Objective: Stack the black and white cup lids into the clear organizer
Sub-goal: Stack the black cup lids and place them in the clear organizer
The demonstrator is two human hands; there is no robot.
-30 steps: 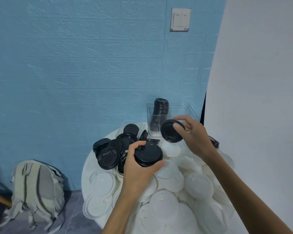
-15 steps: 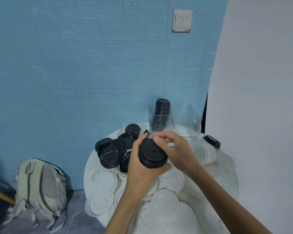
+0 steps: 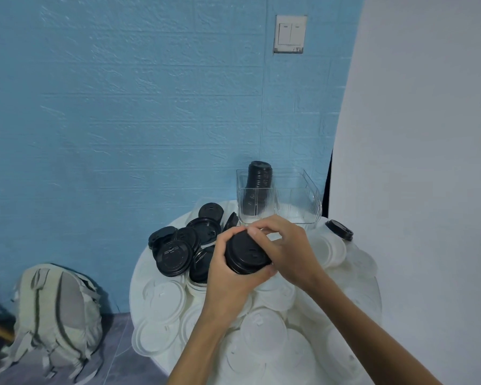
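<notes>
My left hand [image 3: 228, 279] grips a short stack of black lids [image 3: 245, 252] from below and the side, above the round table. My right hand [image 3: 286, 251] curls over the stack's right edge, fingertips on its top rim. Behind them stands the clear organizer [image 3: 297, 202], with a tall column of black lids [image 3: 257, 187] in its left compartment; the right compartment looks bare. Loose black lids [image 3: 175, 257] lie in a heap left of my hands. White lids [image 3: 261, 332] cover most of the table. One black lid [image 3: 339, 230] lies apart at the right.
The round white table [image 3: 142, 270] stands in a corner between a blue wall and a white wall on the right. A grey backpack [image 3: 57, 309] sits on the floor to the left. A light switch [image 3: 289, 34] is on the blue wall.
My right hand brought a black lid from near the organizer down onto the stack in my left hand, and now curls over the stack's edge. The stack rose slightly.
</notes>
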